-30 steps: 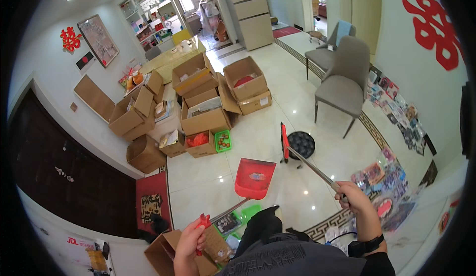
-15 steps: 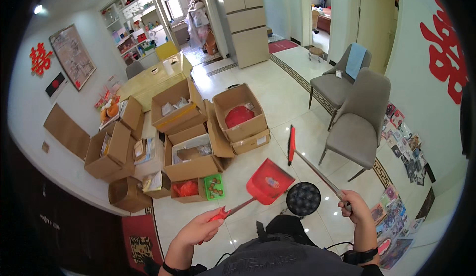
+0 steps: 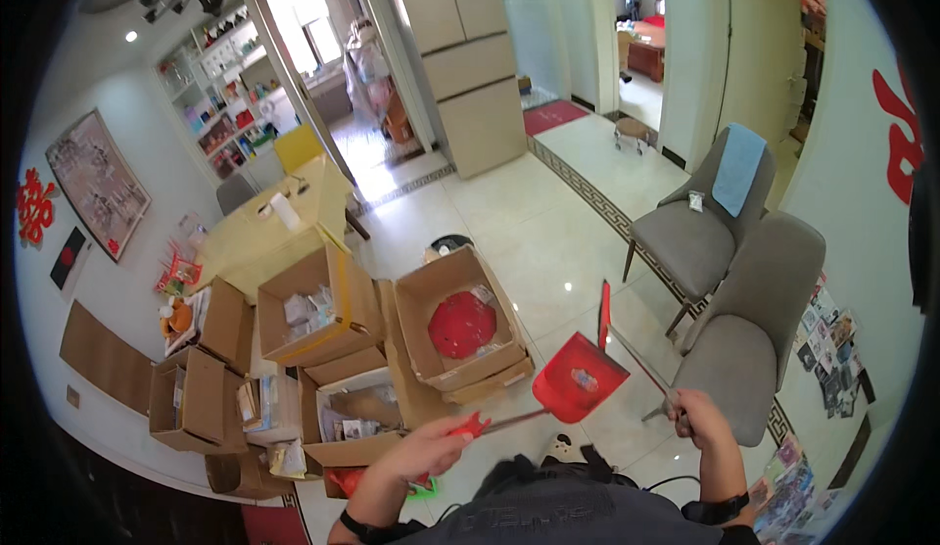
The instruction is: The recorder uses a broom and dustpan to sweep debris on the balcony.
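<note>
My left hand (image 3: 431,452) is closed round the red handle end of a dustpan. The dustpan's red pan (image 3: 580,379) is held out ahead of me, with a small coloured label or scrap on it. In my right hand (image 3: 703,420) is the metal handle of a broom, gripped near its upper end. The broom's narrow red head (image 3: 604,315) is just beyond the pan's right corner; whether they touch I cannot tell. A cardboard box (image 3: 460,320) with a round red thing (image 3: 462,326) inside stands left of the dustpan.
Several open cardboard boxes (image 3: 318,305) crowd the left, before a pale table (image 3: 284,202). Two grey chairs (image 3: 744,349) stand on the right, one with a blue towel (image 3: 739,171). Photos (image 3: 827,349) line the right wall's foot. A tall fridge (image 3: 480,119) stands at the back.
My view has shifted forward, so the boxes and chairs appear nearer. Dustpan and broom have moved right in view and closer together. The round black pan-like thing by my feet has left view.
</note>
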`<state>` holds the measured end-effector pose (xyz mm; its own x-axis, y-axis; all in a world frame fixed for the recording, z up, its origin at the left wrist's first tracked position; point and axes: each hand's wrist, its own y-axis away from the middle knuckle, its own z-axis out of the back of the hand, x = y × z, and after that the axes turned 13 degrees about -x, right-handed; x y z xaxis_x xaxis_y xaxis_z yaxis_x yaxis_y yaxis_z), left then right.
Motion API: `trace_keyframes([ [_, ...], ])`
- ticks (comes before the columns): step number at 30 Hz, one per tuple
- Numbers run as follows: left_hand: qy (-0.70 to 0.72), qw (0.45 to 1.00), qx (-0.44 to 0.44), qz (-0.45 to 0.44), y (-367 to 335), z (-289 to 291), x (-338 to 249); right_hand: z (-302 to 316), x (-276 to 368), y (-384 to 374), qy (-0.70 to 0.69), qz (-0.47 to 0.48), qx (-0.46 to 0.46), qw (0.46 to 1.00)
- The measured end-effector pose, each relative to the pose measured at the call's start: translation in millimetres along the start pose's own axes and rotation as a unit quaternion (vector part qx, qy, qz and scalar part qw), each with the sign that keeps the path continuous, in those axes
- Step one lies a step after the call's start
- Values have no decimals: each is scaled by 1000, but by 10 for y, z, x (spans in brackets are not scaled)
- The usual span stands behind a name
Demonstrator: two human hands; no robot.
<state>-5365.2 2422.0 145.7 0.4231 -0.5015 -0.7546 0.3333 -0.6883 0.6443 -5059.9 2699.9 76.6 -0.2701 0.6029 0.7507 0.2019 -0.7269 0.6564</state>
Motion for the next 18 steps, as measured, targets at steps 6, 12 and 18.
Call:
trace_keyframes([
  [6,31,999,-3,-21,-1214,83,-945,-474,1331,-1132,-12,41,38,998],
  [12,58,997,-22,-43,-2657,272,-1864,-990,2466,-2324,-6,76,97,992],
  [18,50,998,6,-34,-4274,276,-3156,-1166,3738,-3217,-84,-8,123,989],
])
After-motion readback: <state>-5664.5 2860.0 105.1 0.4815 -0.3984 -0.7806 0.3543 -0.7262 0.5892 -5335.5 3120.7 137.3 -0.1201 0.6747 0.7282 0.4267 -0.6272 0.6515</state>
